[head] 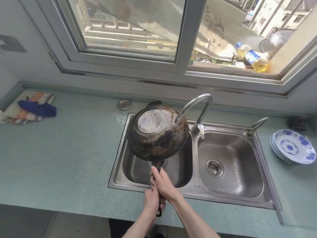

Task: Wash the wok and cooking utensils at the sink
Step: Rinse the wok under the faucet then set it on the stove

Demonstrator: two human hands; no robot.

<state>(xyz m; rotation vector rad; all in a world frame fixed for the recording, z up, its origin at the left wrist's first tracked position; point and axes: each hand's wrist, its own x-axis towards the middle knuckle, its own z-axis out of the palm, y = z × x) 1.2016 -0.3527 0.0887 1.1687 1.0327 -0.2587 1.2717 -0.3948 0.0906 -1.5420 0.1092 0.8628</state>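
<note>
A blackened wok (158,134) is held upside down over the left basin of the steel double sink (193,186), its scorched underside and shiny flat base facing me. Both hands grip its dark handle: my right hand (163,182) wraps it nearer the wok, and my left hand (152,198) holds it lower, near the handle's end. The curved faucet (197,107) arches over the wok's right side, its spout close against the wok. No other utensils are visible.
A stack of blue-and-white plates (293,149) sits on the counter right of the sink. Folded cloths (29,109) lie at the far left. An oil bottle (252,57) lies on the window sill. A sink plug (124,104) rests behind the sink.
</note>
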